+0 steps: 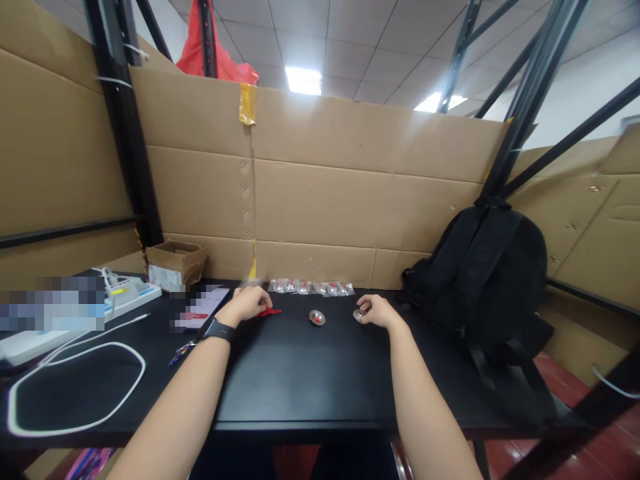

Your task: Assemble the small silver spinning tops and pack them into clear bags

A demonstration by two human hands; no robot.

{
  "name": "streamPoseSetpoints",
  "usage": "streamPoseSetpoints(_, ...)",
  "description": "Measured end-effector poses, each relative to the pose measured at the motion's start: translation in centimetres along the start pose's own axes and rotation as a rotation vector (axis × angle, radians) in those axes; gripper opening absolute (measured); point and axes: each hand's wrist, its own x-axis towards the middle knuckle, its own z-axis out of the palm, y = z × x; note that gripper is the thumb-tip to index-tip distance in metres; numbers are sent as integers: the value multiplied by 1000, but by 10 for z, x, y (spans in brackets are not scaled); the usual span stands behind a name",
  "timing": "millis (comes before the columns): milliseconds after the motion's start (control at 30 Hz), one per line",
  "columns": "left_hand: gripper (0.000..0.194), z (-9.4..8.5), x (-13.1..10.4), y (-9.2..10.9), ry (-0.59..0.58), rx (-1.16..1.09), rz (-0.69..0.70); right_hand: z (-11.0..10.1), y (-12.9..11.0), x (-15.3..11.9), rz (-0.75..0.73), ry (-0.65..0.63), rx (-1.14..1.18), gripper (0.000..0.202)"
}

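Note:
My left hand (251,303), with a dark watch on its wrist, has its fingers closed on a red cord (271,311) at the left of the black table. Between my hands lies a round metallic piece with red on it (317,318). My right hand (376,311) pinches a second round metallic piece (358,316) at the tabletop. Farther back, several small clear packets (311,288) with silvery and red contents lie in a row.
A black backpack (493,280) stands on the right of the table (305,393). At the left are an open cardboard box (176,262), a phone-like flat item (207,308), a power strip (135,295) and a white cable (143,363). Cardboard walls surround the table.

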Motion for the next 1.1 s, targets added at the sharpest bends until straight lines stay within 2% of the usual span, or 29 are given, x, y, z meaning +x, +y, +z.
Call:
streamPoseSetpoints(133,18,-1,-1,0,-33,9,-21,1,-7,0,-3,21,-65,46)
streamPoseSetpoints(267,22,-1,-1,0,-26,7,-28,17,-38,-1,-85,48,-104,61)
streamPoseSetpoints(367,27,-1,0,1,29,4,-9,38,-68,-3,-325,-108,5,72)
streamPoseSetpoints(433,26,2,1,4,73,1,15,50,-83,-4,-385,-172,81,60)
streamPoseSetpoints(500,23,6,3,10,123,-33,69,59,-91,-6,-398,-181,107,44)
streamPoseSetpoints(567,20,12,5,19,148,-98,166,64,-95,-6,-402,-157,95,37)
streamPoseSetpoints(667,18,23,7,35,104,-169,335,71,-95,-5,-403,-84,95,47)
streamPoseSetpoints(733,17,30,6,46,75,-176,395,74,-95,-3,-376,-47,208,59)
streamPoseSetpoints(800,17,37,5,57,63,-182,421,77,-97,-1,-313,-50,436,62)
streamPoseSetpoints(867,18,43,3,66,67,-212,427,76,-103,-2,-254,-52,696,53)
streamPoseSetpoints(967,20,48,4,76,100,-353,407,73,-115,-5,-209,20,978,44)
streamPoseSetpoints(1100,29,48,10,84,178,-647,393,70,-129,-11,-199,55,1078,54)
